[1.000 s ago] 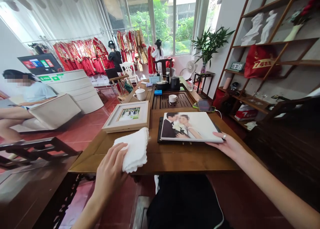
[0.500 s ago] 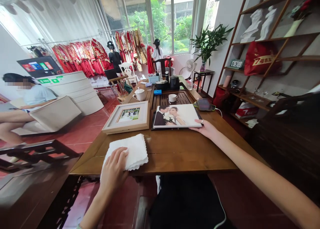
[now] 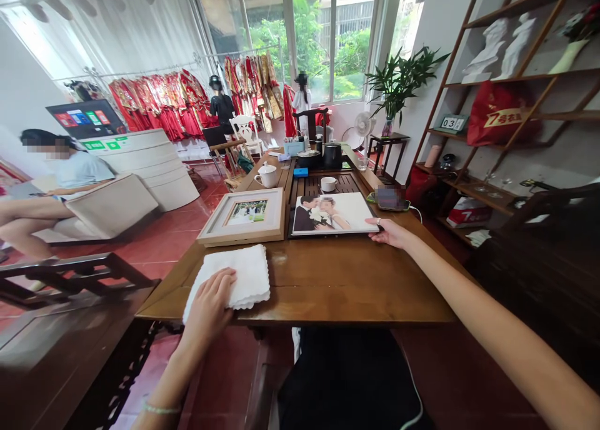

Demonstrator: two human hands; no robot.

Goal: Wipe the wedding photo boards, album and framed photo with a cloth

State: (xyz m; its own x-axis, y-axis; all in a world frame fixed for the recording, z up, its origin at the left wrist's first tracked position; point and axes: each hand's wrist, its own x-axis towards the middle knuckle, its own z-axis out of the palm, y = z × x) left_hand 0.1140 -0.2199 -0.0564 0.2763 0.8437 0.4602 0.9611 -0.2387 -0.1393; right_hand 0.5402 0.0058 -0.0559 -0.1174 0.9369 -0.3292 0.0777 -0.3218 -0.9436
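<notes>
My left hand (image 3: pixel 213 299) lies over a folded white cloth (image 3: pixel 248 277) with scalloped edges, at the near left of the wooden table. Its fingers are bent and pressed together on the cloth, and the thumb is hidden. My right hand (image 3: pixel 390 233) grips the near right corner of a white photo album or panel (image 3: pixel 354 212) that shows a couple in wedding clothes. That piece lies flat over something dark whose edge shows below it. Just left of it lies a light wooden picture frame (image 3: pixel 210 230) around a smaller outdoor photo.
Behind lie a lidded white teapot (image 3: pixel 266 175), a small cup (image 3: pixel 329 184), a slatted tea tray (image 3: pixel 307 185), a blue box (image 3: pixel 300 172) and a dark kettle (image 3: pixel 332 152). A phone (image 3: pixel 391 197) with a cable lies right. A person (image 3: pixel 89 161) sits at left; dark chairs flank the table.
The view has turned slightly left. My left hand and the white cloth have slid a little left across the table. My right hand stays at the album's corner.
</notes>
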